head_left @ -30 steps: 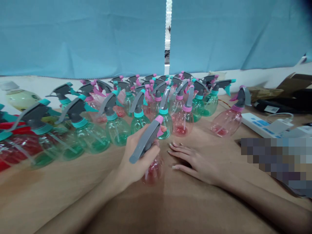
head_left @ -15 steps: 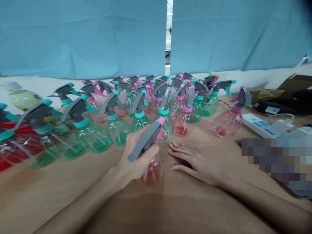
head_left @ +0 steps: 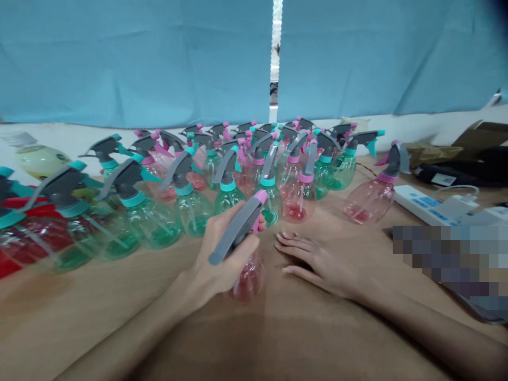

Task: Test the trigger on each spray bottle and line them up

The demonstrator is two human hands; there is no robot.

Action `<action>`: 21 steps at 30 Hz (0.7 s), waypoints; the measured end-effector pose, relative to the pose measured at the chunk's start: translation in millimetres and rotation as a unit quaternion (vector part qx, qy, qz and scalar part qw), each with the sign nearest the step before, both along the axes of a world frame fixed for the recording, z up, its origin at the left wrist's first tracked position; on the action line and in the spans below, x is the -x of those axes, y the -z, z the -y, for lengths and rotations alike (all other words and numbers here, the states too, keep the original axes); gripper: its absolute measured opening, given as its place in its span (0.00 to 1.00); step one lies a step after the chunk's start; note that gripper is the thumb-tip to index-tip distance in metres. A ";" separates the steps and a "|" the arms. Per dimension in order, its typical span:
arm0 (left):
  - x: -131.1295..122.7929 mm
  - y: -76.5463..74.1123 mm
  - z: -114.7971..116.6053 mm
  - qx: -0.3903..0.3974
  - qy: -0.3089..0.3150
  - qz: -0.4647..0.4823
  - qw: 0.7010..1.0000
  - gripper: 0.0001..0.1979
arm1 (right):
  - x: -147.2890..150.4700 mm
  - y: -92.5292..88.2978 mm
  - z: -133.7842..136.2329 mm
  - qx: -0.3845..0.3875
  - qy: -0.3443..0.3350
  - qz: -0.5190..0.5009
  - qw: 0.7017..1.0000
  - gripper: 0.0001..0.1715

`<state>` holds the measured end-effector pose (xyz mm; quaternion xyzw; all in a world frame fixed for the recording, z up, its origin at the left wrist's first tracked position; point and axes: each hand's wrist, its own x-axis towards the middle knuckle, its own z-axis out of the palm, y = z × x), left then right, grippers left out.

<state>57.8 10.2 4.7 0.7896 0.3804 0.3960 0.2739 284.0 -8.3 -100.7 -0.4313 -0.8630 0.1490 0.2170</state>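
- Bare tan counter (head_left: 278,328) nearest, with both forearms reaching in across it.
- Left hand (head_left: 222,259) curled tightly around the neck of a pink spray bottle (head_left: 248,278), fingers wrapped over its far side, nothing else in its grasp.
- Bottle standing on the counter at centre, just in front of the crowd of others, tilted a little; its grey trigger head (head_left: 236,230) slanting down to the left above the knuckles, pink nozzle tip pointing away.
- Right hand (head_left: 313,259) just beside the bottle on its right, lying palm down on the counter, fingers stretched out flat and slightly spread, holding nothing; fingertips pointing left toward the bottle, whether touching it not clear.
- Behind both hands, a dense cluster of spray bottles (head_left: 226,180), green with teal collars and pink with pink collars, all with grey triggers, spreading from the left edge to right of centre.
- To the right, apart from the cluster, a lone pink bottle (head_left: 371,198) leaning left.
- Near it on the right, a white power strip (head_left: 420,203).
- Far left, a pale yellow bottle (head_left: 35,159) at the back of the counter.
- Farthest back, a blue curtain (head_left: 159,58) across the whole width, split by a narrow gap at centre.
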 end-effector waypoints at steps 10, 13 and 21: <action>0.2 3.4 2.8 -0.011 -0.003 0.012 1.000 0.16 | 0.7 -0.2 0.9 0.000 0.005 0.017 1.000 0.30; 0.3 4.7 2.9 -0.010 0.001 0.017 1.000 0.18 | 0.6 0.4 0.8 -0.002 0.005 0.014 1.000 0.30; 1.1 6.8 2.4 0.016 0.006 0.022 1.000 0.18 | 0.7 2.6 0.2 -0.003 0.004 -0.001 1.000 0.29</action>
